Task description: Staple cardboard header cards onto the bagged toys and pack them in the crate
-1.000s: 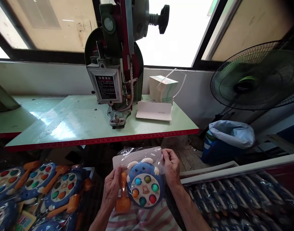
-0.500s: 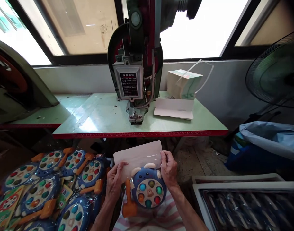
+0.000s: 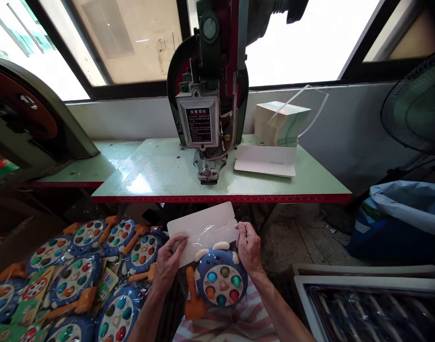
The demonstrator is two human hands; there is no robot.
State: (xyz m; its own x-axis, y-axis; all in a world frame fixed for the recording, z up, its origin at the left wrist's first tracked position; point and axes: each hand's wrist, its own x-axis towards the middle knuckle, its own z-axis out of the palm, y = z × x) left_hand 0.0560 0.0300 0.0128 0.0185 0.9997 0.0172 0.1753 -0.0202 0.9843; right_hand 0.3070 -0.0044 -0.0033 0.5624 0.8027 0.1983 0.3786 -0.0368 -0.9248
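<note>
A white folded header card (image 3: 199, 221) lies over the top of a clear plastic bag (image 3: 213, 235) just below the table edge. In the bag are a blue animal-shaped toy (image 3: 222, 278) with coloured knobs on a round face and an orange toy hammer (image 3: 194, 299). My left hand (image 3: 170, 261) pinches the card's left end together with the bag, thumb on top. At the bag's upper right corner, my right hand (image 3: 249, 247) is closed on the plastic, close beside the card's right end. The toy hangs over my lap below both hands.
Ahead, a stapling machine (image 3: 205, 123) stands on a green table (image 3: 153, 166) with a red edge. A folded card (image 3: 265, 164) and a card stack (image 3: 283, 123) sit right of it. Several bagged toys (image 3: 74, 278) lie at left. A white-rimmed crate (image 3: 303, 294) and fan (image 3: 413, 104) are at right.
The card has slid slightly up and left against the bag, and its right end now sits a little away from my right hand. The view has turned slightly left.
</note>
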